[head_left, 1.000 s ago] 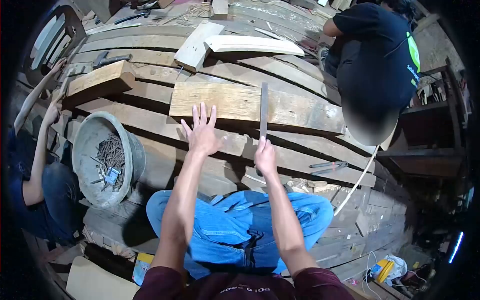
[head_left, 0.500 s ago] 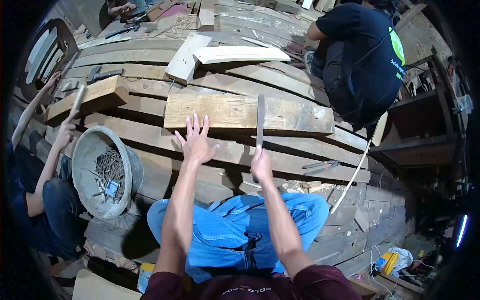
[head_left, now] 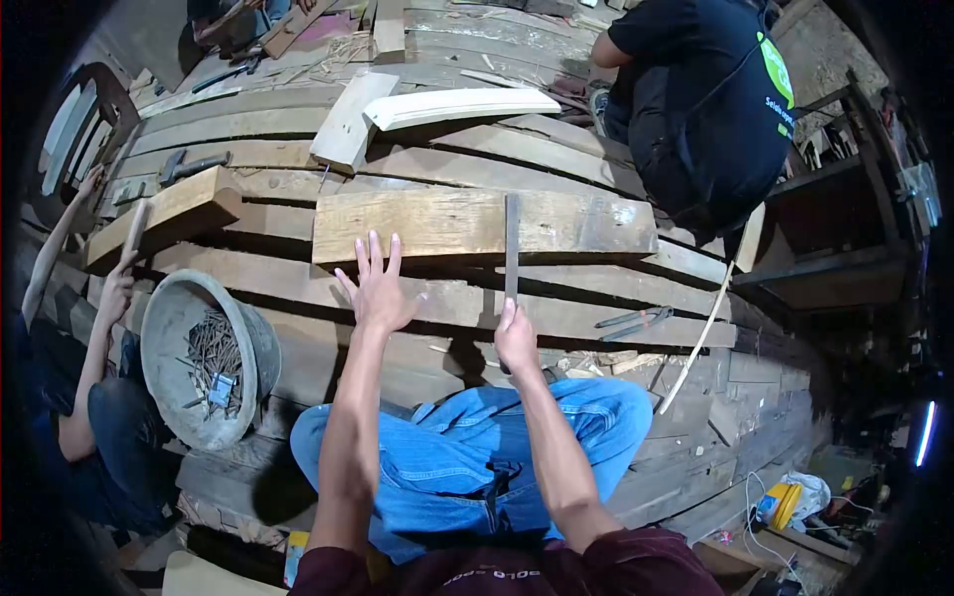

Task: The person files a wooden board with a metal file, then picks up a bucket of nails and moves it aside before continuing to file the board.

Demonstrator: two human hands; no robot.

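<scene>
A thick, squared block of wood (head_left: pixel 427 221) lies crosswise in front of me on the plank floor. My left hand (head_left: pixel 382 298) is open, its spread fingertips resting on the block's near edge, left of the middle. In my right hand (head_left: pixel 516 340) is a long flat metal file (head_left: pixel 512 238), gripped at its near end. The file's blade lies across the top of the block, right of the middle, pointing away from me. The file's handle is mostly hidden inside my fist.
A grey bucket (head_left: pixel 204 437) of nails stands at my left. Beyond it, a co-worker's hand (head_left: pixel 116 293) holds a tool on another wood block (head_left: pixel 164 221). Pliers (head_left: pixel 636 322) lie at right. Another person (head_left: pixel 711 119) crouches at far right. A hammer (head_left: pixel 194 167) lies at far left.
The view has shifted slightly. My right hand and the file have come slightly towards me; my left hand stays on the block. The left co-worker's hand and tool have moved nearer.
</scene>
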